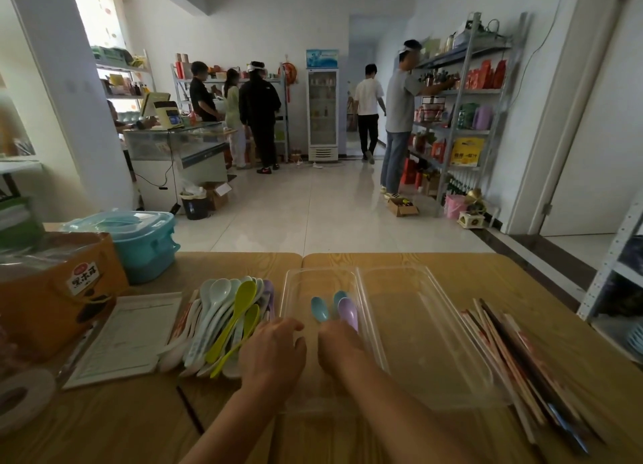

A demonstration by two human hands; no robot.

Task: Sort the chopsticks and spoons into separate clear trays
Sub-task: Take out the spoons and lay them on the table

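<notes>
**Spoons going into the left clear tray, chopsticks waiting on the right**

At the far left of the frame a roll of tape (21,397) lies on the wooden table (104,429). Behind the roll stand an orange printed carton (59,289) and a teal plastic lidded box (142,244). Just right of the carton lies a white sheet in a shallow white frame (128,338). Beside it sits the pile of spoons (229,321), white, pale green, lime and lilac, with their bowls pointing away.

The left grip (275,352) rests at the near right edge of that pile, next to the left clear tray (313,282). Its fingers are bent downward, and I cannot tell whether they hold anything.

Inside this tray lie two blue spoons (320,309) and a purple spoon (348,312). The right grip (339,349) sits in the tray over their handles with its fingers curled down. Whether it grasps a spoon is hidden.

The right clear tray (417,324) lies touching the first one. To its right, near the table's edge, is a loose bundle of chopsticks (515,355), both light and dark.
</notes>
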